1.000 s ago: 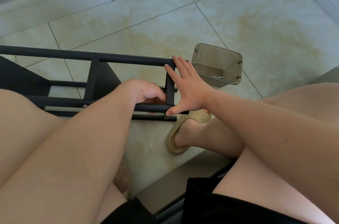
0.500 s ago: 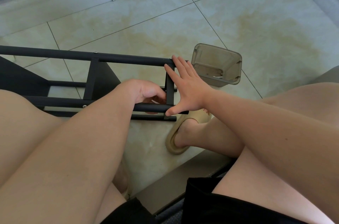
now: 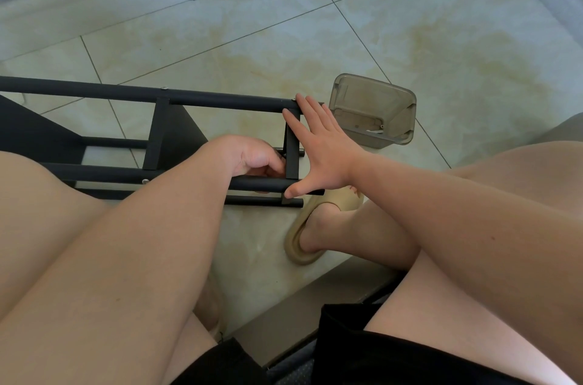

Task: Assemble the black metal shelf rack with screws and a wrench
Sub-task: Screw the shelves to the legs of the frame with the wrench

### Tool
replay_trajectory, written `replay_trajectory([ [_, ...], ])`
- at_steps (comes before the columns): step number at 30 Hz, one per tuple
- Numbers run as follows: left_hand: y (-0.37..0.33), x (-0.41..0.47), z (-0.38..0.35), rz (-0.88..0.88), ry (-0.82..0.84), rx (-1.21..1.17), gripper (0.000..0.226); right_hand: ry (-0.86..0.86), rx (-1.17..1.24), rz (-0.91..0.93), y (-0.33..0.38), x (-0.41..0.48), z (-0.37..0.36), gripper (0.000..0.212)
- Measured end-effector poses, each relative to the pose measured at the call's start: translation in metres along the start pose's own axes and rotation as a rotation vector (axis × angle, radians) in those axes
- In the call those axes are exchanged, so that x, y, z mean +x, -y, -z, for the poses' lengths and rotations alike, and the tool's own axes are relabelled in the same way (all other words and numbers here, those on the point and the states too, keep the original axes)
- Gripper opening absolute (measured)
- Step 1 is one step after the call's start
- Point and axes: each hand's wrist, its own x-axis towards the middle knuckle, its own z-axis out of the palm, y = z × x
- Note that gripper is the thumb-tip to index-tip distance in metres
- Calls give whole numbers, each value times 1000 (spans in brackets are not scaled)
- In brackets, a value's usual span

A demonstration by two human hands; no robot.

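Rack place: black metal tube shelf rack (image 3: 220, 100) lying on its side on the pale tiled floor (image 3: 441, 21), before the knees.
Long axis: left to right, near end pointing right, toward the grey translucent plastic tub (image 3: 372, 113).
Done: rails and crossbars joined; silver screw head (image 3: 164, 88) seated.
Remaining: likely the end joint; far end out of view.
Left hand (image 3: 252, 157): curled at that joint; contents impossible to tell.
Right hand (image 3: 325, 151): spread flat, bracing the end crossbar.

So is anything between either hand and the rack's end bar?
Nothing visible. The right hand presses flat on the end bar of the rack; the left hand sits at its inner side, inside the frame.
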Motion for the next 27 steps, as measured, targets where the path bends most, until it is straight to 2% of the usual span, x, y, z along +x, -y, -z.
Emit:
replay_trajectory([
  [4, 0, 0, 0, -24, 5, -23, 24, -1, 0, 0, 0, 0, 0, 146],
  [8, 0, 1, 1, -10, 19, -82, 35, 0, -1, 0, 0, 0, 0, 145],
  [13, -4, -3, -1, 71, 36, -10, 22, 0, -1, 3, 0, 0, 0, 145],
  [18, -1, -1, 0, 22, 4, 7, 26, 0, 3, 3, -1, 0, -1, 146],
  [22, 1, 1, 1, -7, 4, -1, 20, -1, 3, 2, -1, 1, -1, 146],
  [27, 1, 1, 2, -34, 37, -38, 29, -5, 3, 3, -1, 0, -1, 146],
])
